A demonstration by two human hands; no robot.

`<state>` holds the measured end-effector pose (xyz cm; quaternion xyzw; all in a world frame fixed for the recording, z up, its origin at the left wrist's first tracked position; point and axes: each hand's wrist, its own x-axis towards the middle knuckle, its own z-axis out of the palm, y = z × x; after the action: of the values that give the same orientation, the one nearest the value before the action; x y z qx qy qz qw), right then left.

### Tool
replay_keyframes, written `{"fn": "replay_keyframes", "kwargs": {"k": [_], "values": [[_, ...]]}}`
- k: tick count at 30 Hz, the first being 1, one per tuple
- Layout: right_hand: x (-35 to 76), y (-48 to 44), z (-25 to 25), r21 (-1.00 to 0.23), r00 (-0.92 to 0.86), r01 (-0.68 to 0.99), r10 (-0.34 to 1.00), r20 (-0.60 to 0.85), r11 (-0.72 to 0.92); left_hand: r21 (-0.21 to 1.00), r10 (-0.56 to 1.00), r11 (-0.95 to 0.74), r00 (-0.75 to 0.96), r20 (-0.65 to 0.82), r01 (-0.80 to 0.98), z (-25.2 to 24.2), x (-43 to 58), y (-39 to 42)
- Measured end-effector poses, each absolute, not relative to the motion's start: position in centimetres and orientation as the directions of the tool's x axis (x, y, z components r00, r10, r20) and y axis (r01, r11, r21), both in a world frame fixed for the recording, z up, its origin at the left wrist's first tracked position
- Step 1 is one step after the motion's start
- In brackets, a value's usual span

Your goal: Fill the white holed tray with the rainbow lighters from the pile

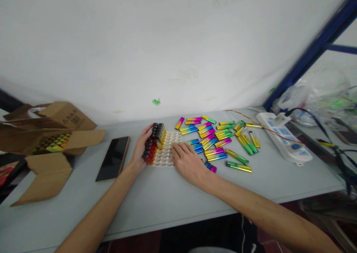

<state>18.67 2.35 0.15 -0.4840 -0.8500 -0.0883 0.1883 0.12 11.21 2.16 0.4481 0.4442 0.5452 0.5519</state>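
Cardboard box (52, 134) at the far left, flaps open, with more coloured stock packed inside it. Right of the box a dark phone (113, 158) lies flat on the grey table (156, 204), screen up and just beside my left wrist.

My left hand (141, 149) is cupped against the left side of the standing lighters (154, 141). The fingers are curved along the row and touch it, but they are not closed round any single one. Those lighters stand upright in the left columns of a white tray (169, 154), dark tops up and packed tight together. The tray sits near the middle of the table, and its other pockets show bare.

My right hand (189, 164) lies palm down on the tray's near right corner. The fingers are spread and loose and point toward the pockets, and I can see nothing held in them. One blue and pink lighter (211, 167) lies just beside that wrist.

Further right, loose lighters (220, 141) are scattered flat on the table in rainbow and yellow-green colours, some touching and some apart. The nearest of them lie right by my right fingers.

Beyond them a white power strip (284, 141) lies along the right edge with a black plug in it. A thin red and yellow wire runs beside the strip. Clear plastic bags (306, 100) are heaped at the far right, behind a blue post (315, 48).
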Motion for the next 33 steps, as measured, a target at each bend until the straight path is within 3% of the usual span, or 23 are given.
{"fn": "replay_keyframes", "kwargs": {"k": [12, 18, 33], "values": [[19.0, 2.7, 1.0, 0.013, -0.483, 0.858, 0.796, 0.366, 0.514, 0.971, 0.997, -0.006, -0.075, -0.012, -0.241, 2.0, 0.7, 11.0], [19.1, 3.3, 1.6, -0.019, -0.462, 0.871, 0.833, 0.304, 0.491, 0.975, 0.996, -0.03, -0.087, 0.011, -0.221, 1.8, 0.9, 11.0], [18.4, 3.2, 1.2, 0.015, -0.456, 0.882, 0.846, 0.275, 0.471, 0.93, 0.989, 0.005, -0.134, -0.058, -0.368, 1.9, 1.3, 11.1]]}}
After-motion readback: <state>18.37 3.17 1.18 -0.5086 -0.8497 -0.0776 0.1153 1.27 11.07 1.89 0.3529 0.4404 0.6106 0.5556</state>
